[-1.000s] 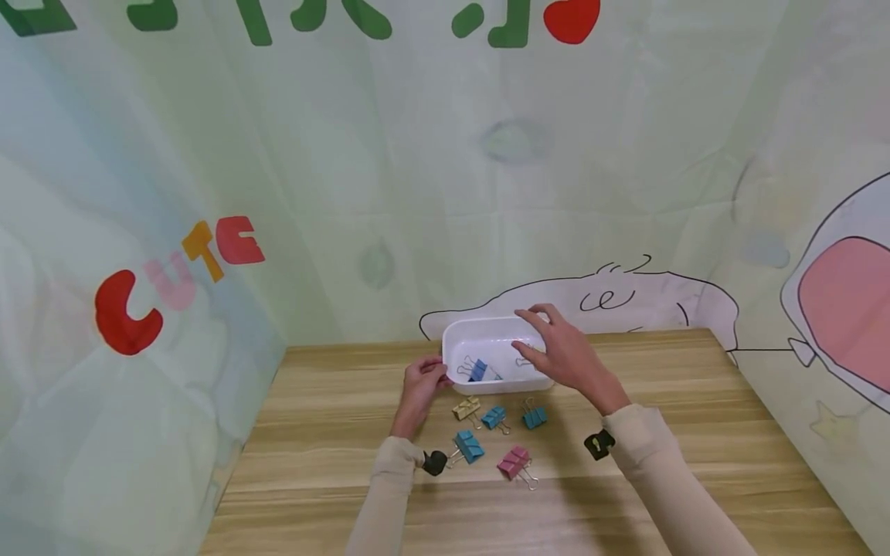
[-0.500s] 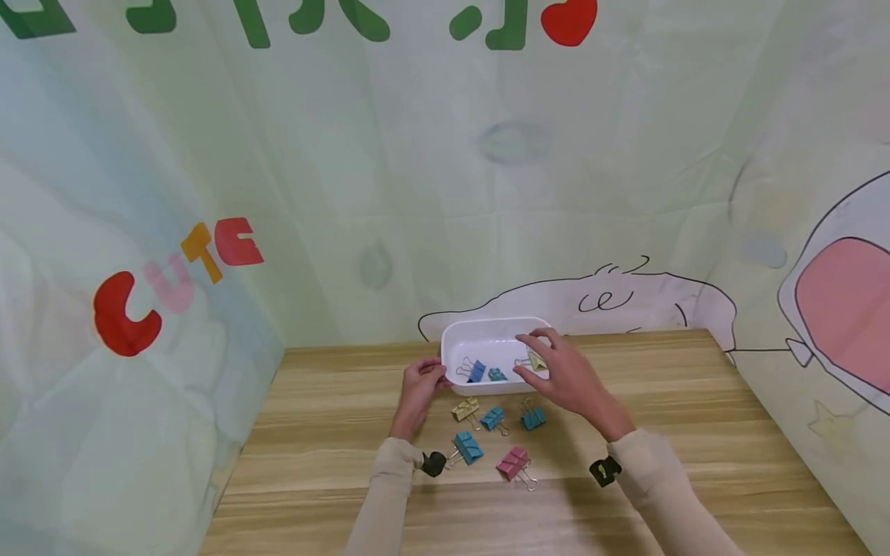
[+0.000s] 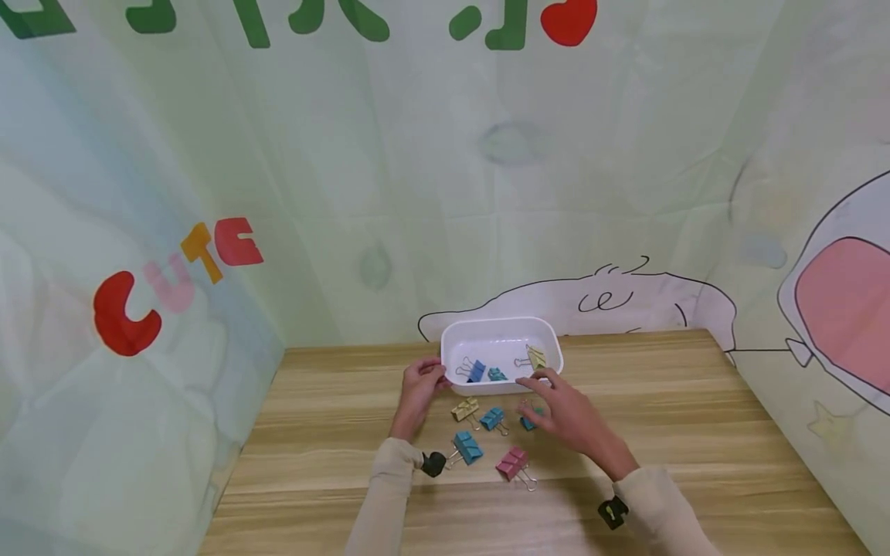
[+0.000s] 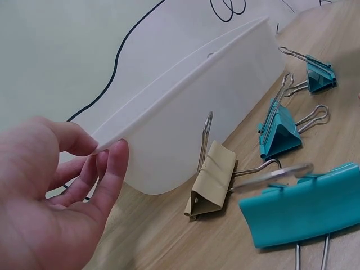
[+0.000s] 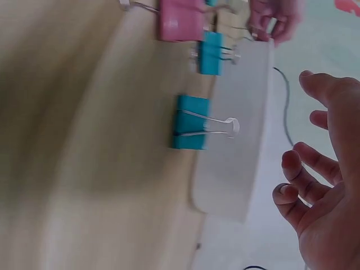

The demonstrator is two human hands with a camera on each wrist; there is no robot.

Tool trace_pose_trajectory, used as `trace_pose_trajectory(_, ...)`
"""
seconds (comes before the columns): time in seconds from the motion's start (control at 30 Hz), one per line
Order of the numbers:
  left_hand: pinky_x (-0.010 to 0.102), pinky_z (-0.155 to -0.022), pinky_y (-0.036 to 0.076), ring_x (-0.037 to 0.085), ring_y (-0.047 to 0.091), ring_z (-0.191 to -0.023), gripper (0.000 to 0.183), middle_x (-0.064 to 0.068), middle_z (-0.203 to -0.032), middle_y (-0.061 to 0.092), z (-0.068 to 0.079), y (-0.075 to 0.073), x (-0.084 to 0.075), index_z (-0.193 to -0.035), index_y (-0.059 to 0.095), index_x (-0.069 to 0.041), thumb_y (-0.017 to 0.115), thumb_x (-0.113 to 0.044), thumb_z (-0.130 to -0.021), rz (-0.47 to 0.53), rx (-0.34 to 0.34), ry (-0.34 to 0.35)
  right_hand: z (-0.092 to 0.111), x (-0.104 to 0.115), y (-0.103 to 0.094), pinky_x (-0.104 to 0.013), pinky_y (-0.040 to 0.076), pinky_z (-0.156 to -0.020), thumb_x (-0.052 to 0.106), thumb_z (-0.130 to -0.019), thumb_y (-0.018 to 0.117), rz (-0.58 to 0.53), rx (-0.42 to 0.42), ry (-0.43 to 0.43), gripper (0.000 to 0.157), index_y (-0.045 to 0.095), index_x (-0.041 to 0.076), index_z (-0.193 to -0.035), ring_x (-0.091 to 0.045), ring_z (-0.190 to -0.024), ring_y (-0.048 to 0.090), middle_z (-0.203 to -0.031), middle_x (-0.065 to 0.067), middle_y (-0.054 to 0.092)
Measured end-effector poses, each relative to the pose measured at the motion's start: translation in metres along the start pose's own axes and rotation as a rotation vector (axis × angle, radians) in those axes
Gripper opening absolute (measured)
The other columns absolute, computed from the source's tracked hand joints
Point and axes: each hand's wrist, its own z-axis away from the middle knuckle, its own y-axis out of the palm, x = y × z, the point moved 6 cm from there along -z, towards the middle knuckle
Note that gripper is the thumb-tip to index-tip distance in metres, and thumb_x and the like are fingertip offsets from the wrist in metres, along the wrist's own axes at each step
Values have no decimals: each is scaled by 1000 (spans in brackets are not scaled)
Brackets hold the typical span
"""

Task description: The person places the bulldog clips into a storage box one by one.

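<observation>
My left hand [image 3: 417, 398] pinches the left rim of a white plastic box [image 4: 185, 118] between thumb and fingers. Inside the box lie a blue binder clip [image 3: 476, 371], a teal one and a yellow binder clip [image 3: 536, 357]. My right hand [image 3: 573, 418] is over the table just in front of the box, fingers spread and holding nothing. Under its fingers is a teal binder clip [image 5: 191, 122], partly hidden in the head view. Left of it lie another teal binder clip [image 3: 493, 418] and a yellow-beige binder clip [image 4: 212, 180].
Nearer the person, a larger teal binder clip [image 3: 468, 447] and a pink binder clip [image 3: 513, 462] lie on the wood-grain table [image 3: 327, 463]. A printed cloth backdrop [image 3: 334, 193] rises behind the table's back edge, close behind the box.
My right hand has moved from over the box's right end down toward the teal clip in front, uncovering the yellow clip inside. The left hand keeps its hold on the rim.
</observation>
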Motion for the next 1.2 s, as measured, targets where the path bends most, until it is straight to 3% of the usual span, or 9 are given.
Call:
trace_pose_trajectory(0.2, 37, -85, 64, 29, 66, -90, 31, 25, -111, 58, -1, 0, 1, -128, 56, 17, 59, 5, -100, -4, 4, 4, 15, -10, 17, -22, 54, -63, 31, -90, 83, 12, 29, 0, 45, 72, 14, -130, -13, -79, 57, -119, -7, 61)
trace_pose_trajectory(0.33, 37, -85, 64, 30, 66, -91, 31, 21, -108, 59, -1, 0, 1, -128, 56, 17, 59, 6, -99, -3, 3, 3, 22, -17, 27, -25, 56, -65, 32, -91, 82, 27, 54, -9, 44, 72, 13, -129, -12, -81, 58, -117, -7, 61)
trace_pose_trajectory(0.5, 36, -84, 64, 32, 66, -91, 31, 28, -113, 59, -1, 0, 1, -128, 55, 18, 59, 5, -100, -7, 1, 2, 28, -26, 38, -33, 60, -71, 31, -91, 81, 24, 92, 6, 44, 72, 14, -131, -16, -87, 61, -116, -9, 63)
trace_pose_trajectory(0.9, 41, -90, 63, 29, 67, -91, 32, 33, -121, 57, 1, 0, 1, -130, 55, 16, 59, 3, -101, -14, 7, -17, 30, -30, 48, -29, 55, -63, 31, -92, 80, 54, 95, -27, 45, 70, 16, -133, -17, -83, 60, -112, -8, 62)
trace_pose_trajectory(1.2, 31, -82, 64, 30, 66, -92, 32, 33, -120, 57, 1, 1, -2, -130, 55, 16, 58, 4, -101, -11, 2, -10, 26, -27, 54, -29, 53, -60, 30, -93, 80, 74, 87, 20, 42, 70, 14, -130, -17, -79, 58, -107, -9, 63)
